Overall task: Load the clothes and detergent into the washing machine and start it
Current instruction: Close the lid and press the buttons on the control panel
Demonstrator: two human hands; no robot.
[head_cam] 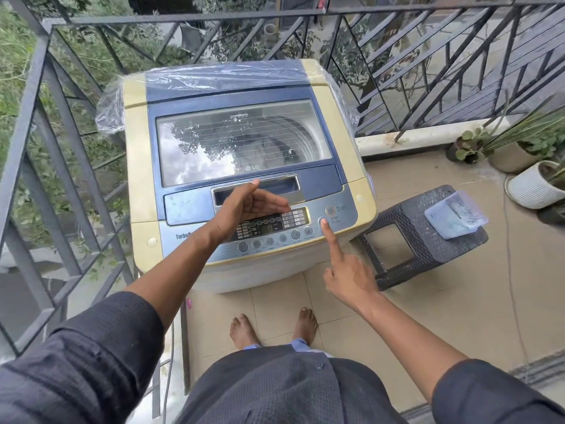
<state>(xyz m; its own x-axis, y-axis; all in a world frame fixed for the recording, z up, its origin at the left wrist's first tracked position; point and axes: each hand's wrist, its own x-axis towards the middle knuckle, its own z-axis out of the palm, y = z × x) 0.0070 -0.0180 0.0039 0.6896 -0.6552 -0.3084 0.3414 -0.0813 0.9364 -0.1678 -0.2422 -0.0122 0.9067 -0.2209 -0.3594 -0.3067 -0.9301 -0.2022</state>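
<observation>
From the head camera, looking down: the cream-and-blue top-loading washing machine point(244, 166) stands on the tiled balcony floor against the dark metal railing point(46, 123), its glass lid point(241, 139) down and flat; clear plastic wrap point(226, 73) is draped over the back of the cabinet; through the lid there is mostly reflected sky and leaves, with the ribbed drum wall and something dark low inside, though whether that is clothing I cannot say for sure.

Now the hands; the right hand point(348, 280) has its index finger stretched out straight, tip resting on the round start/pause button point(323, 222) at the right end of the control panel point(275, 228), the other fingers curled in and holding nothing; the left hand point(250, 206) hovers open above the panel and the lid handle recess point(255, 191), fingers straight and together, thumb up, gripping nothing.

The panel display is lit with a digit showing, so the machine looks powered; off to the right, a dark woven-pattern plastic stool point(422, 237) carries a clear plastic scoop-like container point(455, 215), set aside and apart from the machine.

My read: lid closed, container put down, so loading and detergent appear finished; what remains is this last press and the cycle actually running; no water or drum motion can be made out yet.
</observation>
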